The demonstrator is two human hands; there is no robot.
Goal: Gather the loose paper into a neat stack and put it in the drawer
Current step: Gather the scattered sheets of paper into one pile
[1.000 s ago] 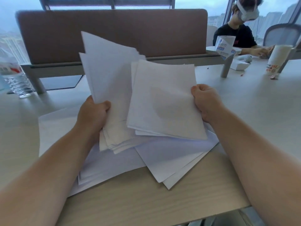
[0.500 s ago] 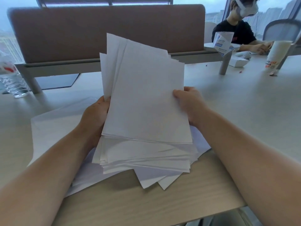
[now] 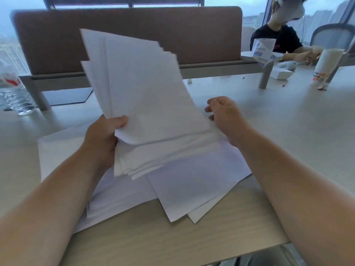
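Pale worktop (image 3: pixel 288 135) stretching to a brown divider panel (image 3: pixel 124 37), city haze in the windows behind, and I'm watching the gathering step right in the middle of things. My left hand (image 3: pixel 103 137) grips the bundle of paper (image 3: pixel 146 104) at its lower left corner, thumb on top, sheets fanned and tilted up off the worktop. My right hand (image 3: pixel 224 118) sits just beside the bundle's right edge, fingers loosely curled, holding nothing that I can make out (whether it brushes the edge, I can't tell). More loose sheets (image 3: pixel 192 185) lie flat and skewed underneath, overlapping near the front edge. No drawer in sight. My read: the bundle isn't squared, so the next move calls for both hands on its sides, tapping the edges even, then scooping up what lies below. A water bottle (image 3: pixel 15 93) stands far left; another person (image 3: pixel 282 35) sits far right.
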